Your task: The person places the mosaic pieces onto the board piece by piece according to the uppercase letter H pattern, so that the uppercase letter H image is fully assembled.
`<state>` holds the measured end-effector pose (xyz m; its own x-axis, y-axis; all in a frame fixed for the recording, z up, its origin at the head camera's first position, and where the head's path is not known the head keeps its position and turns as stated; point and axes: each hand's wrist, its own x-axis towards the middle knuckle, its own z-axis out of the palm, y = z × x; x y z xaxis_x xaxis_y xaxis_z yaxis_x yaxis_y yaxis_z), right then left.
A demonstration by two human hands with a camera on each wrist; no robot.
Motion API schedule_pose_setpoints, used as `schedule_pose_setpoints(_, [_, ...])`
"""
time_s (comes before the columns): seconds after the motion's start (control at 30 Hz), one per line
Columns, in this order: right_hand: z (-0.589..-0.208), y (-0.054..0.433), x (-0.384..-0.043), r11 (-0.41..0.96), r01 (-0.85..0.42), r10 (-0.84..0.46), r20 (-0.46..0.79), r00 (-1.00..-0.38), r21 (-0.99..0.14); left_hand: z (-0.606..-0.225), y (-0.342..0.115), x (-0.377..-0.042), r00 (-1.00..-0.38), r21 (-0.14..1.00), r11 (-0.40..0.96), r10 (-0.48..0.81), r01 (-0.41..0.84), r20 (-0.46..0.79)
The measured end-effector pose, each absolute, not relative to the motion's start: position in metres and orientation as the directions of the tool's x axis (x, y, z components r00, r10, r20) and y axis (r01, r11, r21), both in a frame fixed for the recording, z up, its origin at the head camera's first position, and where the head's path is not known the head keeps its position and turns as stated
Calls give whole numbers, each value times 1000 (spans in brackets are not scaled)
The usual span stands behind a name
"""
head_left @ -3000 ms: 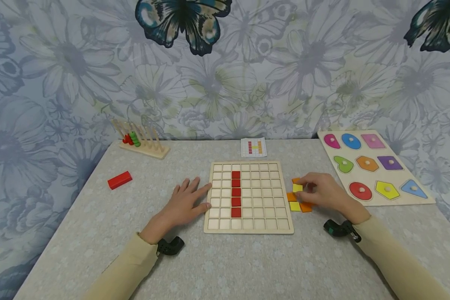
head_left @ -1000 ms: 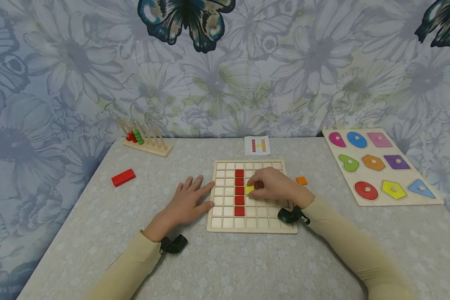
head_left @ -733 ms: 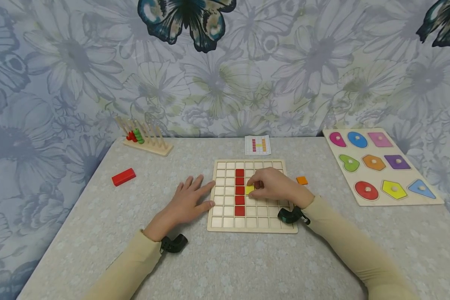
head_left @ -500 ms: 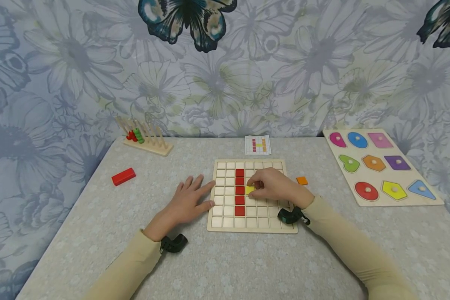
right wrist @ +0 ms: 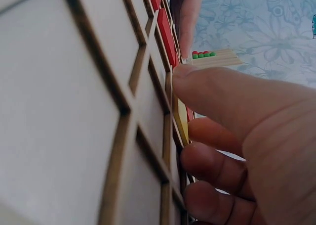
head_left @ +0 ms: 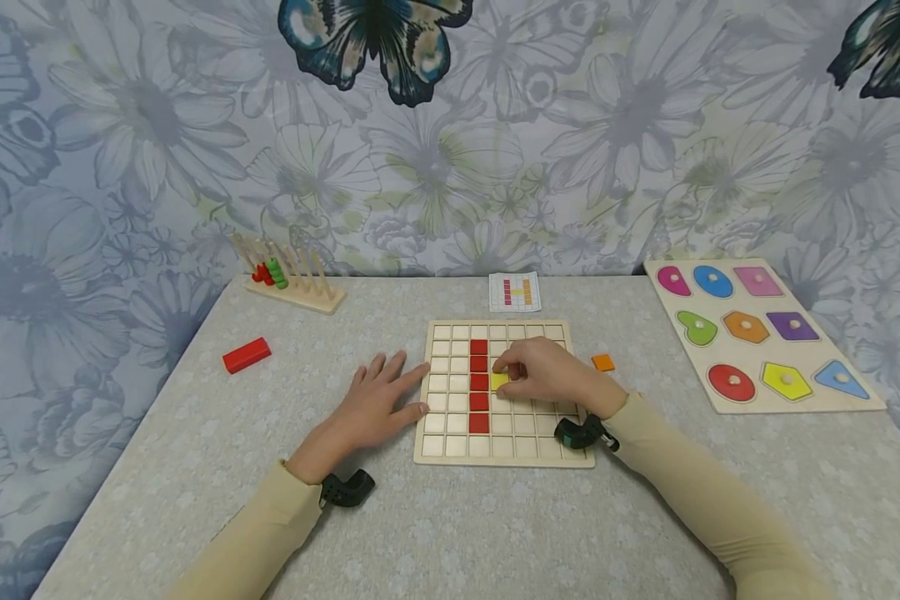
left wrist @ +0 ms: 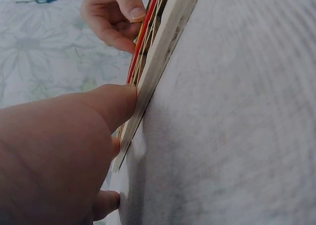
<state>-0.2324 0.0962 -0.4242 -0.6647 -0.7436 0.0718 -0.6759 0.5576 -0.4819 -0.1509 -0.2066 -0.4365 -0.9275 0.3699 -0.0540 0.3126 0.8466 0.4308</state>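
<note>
- Head cam: R hand pinches yellow tile at grid board, beside mid red tile; L hand fingers wide.
- L wrist: L hand touches board edge; a push could skew it.
- R wrist: grip narrow; tile may seat crooked if let go early.

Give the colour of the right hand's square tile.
Yellow; the tile shows best in the head view.
</note>
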Motion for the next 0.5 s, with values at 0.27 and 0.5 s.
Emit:
schedule_pose_setpoints(0.27, [-425, 96, -232, 566, -674, -741, 64, -668, -475, -438, -206, -151, -927, 419, 849, 372, 320, -44])
schedule_pose_setpoints(0.5, [-425, 97, -231, 560, -676, -744, 66, -664, -479, -439, -206, -150, -927, 419, 849, 372, 322, -39])
